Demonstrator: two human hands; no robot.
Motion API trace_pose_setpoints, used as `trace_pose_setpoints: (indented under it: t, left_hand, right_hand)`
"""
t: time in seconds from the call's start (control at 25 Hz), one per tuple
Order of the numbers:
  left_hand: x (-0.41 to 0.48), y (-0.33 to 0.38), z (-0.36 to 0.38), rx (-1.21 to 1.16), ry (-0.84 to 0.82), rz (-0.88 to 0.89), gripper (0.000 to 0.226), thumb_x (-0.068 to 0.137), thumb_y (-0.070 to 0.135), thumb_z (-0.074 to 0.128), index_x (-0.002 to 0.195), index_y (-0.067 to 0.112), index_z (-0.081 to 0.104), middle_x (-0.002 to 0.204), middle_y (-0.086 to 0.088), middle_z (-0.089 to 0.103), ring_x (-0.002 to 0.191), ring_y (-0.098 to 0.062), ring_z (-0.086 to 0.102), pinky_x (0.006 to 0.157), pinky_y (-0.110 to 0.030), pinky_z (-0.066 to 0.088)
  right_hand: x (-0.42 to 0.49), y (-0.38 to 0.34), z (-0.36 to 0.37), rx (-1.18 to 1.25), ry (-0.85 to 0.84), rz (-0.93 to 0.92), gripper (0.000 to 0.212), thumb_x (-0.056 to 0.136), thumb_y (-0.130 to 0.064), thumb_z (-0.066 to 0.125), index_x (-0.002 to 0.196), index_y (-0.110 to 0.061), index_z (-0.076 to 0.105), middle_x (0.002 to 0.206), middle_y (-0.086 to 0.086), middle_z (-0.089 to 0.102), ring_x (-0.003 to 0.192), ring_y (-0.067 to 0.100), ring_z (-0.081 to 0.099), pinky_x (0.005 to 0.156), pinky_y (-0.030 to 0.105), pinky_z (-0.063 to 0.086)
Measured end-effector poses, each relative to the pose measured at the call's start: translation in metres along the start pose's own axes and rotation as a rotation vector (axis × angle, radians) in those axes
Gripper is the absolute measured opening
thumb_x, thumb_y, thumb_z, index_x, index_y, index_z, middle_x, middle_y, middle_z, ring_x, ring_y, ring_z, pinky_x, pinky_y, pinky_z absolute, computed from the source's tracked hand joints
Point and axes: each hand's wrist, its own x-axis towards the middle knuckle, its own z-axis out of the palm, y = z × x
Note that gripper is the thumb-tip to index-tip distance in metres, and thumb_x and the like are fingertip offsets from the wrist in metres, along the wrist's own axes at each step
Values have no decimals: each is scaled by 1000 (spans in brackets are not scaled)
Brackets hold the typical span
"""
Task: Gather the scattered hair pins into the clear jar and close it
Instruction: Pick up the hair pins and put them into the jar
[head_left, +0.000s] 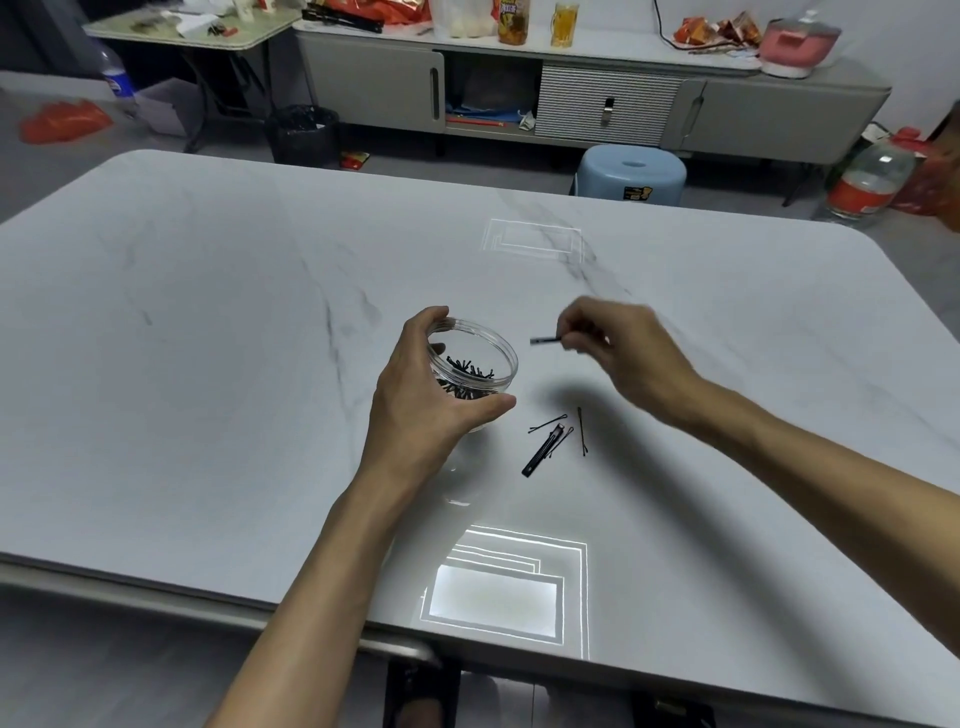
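Pins (467, 371) lie inside the open jar (500, 364), which the left hand (426, 395) grips, fingers curled round its wall; the right hand (618, 348) pinches one pin (544, 340) just beside the jar; four more pins (553, 436) lie on the table (208, 364) below those fingers.

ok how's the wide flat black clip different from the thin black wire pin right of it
The wide flat black clip is a broad bar; the thin black wire pin a fine line. The clip lies diagonal; the pin points nearly straight away. Both are black, on the white table.
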Motion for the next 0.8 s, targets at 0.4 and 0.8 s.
trace_pose_setpoints:
  t: [0.4, 0.8]
  left_hand:
    - [-2, 5, 9, -9, -22, 27, 95, 52, 44, 85, 136, 36, 41, 131, 21, 52, 115, -3, 53, 90, -21, 44]
    - [-3, 6, 11, -18, -25, 27, 95, 53, 43, 85, 136, 36, 41, 132, 22, 52, 117, -2, 52, 88, -16, 41]
  right_hand:
    - [8, -51, -22, 91, -11, 83, 7, 83, -10, 70, 81, -17, 69, 70, -4, 69, 64, 6, 62, 67, 21, 48]
    - [-45, -9, 38, -414, -214, 669, 66, 57, -82, 59, 58, -16, 55, 57, -4, 55, 53, 16, 48, 47, 27, 27]
